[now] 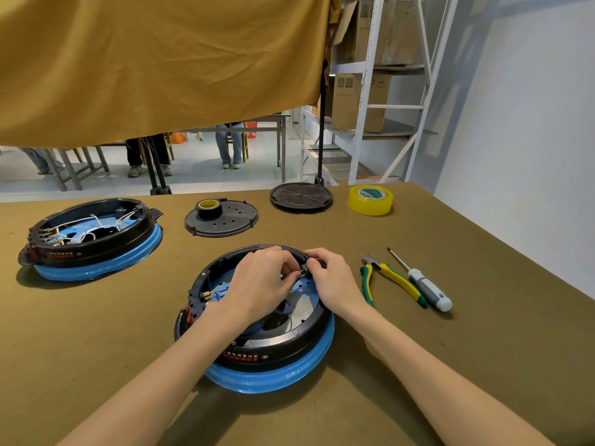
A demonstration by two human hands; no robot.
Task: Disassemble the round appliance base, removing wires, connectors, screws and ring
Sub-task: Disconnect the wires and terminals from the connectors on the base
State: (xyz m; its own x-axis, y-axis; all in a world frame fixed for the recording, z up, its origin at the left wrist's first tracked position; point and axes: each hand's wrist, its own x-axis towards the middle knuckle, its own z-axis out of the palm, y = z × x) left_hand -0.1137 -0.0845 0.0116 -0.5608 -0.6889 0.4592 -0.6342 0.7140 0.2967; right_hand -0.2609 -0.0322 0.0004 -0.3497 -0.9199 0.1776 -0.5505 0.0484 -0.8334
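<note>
Nearest on the table (450,365) sits the round appliance base (257,358); inside its far rim, left hand (257,281) pinches a small brass connector (302,271), right hand (331,278) grips the black fitting (309,264). Pliers (389,278) and screwdriver (425,284) lie right.

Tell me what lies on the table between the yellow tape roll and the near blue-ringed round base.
In the head view, only green-and-yellow pliers and a grey-handled screwdriver lie beside that stretch; otherwise bare brown table.
</note>
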